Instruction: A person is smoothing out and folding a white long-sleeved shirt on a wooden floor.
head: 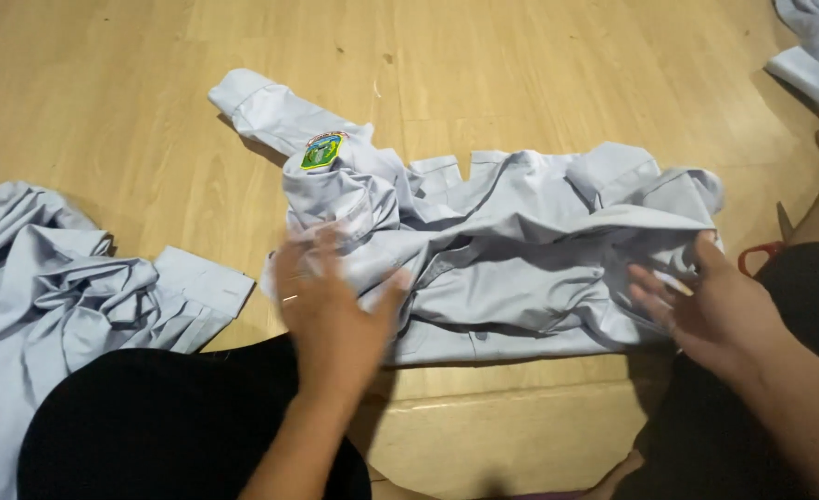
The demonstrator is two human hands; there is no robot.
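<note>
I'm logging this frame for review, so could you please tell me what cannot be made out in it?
- Left hand, head view: motion blur hides its fingers and grip on the pale shirt.
- Red-handled scissors: mostly hidden behind the right hand and leg.
- Sleeve badge: too small to read its design.
- Garment at the top right and crumpled shirt at left: cut off by the frame edges.

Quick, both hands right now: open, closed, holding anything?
Left hand: open, fingers spread, flat on the light blue shirt, blurred.
Right hand: open, palm up at the shirt's right edge, gripping nothing.
</note>
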